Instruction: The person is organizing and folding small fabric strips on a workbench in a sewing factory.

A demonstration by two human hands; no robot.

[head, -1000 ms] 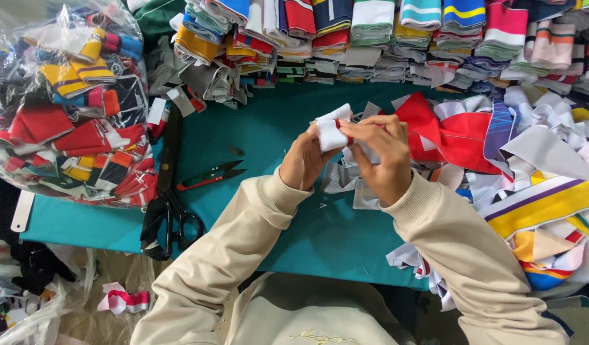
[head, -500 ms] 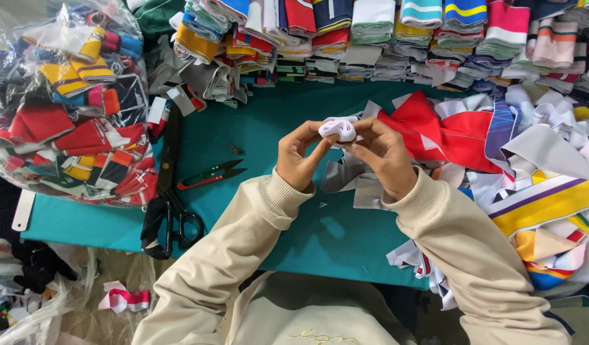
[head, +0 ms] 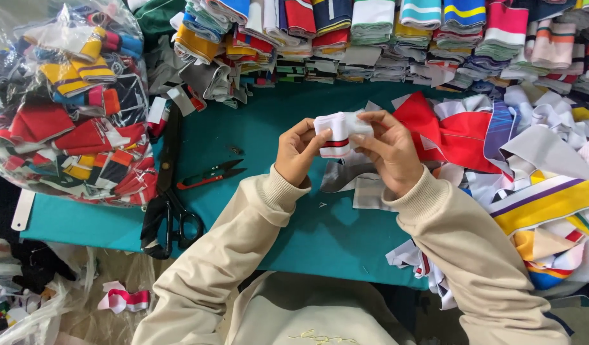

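Observation:
Both my hands hold one small folded white knit fabric piece (head: 338, 131) with a red and a dark stripe, above the teal table (head: 262, 134). My left hand (head: 297, 153) pinches its left side with thumb and fingers. My right hand (head: 389, 152) grips its right side, fingers curled over the top. Grey fabric scraps (head: 355, 185) lie on the table just under my hands.
A clear plastic bag (head: 64, 108) full of coloured fabric pieces stands at the left. Large black scissors (head: 170, 204) and small red thread snips (head: 212, 175) lie left of my hands. Folded striped fabric stacks (head: 371, 32) line the back. Loose coloured strips (head: 531, 172) pile at the right.
The white piece has been turned and refolded between my hands; it now shows its red and dark stripe. Both hands stay at about the same spot above the table.

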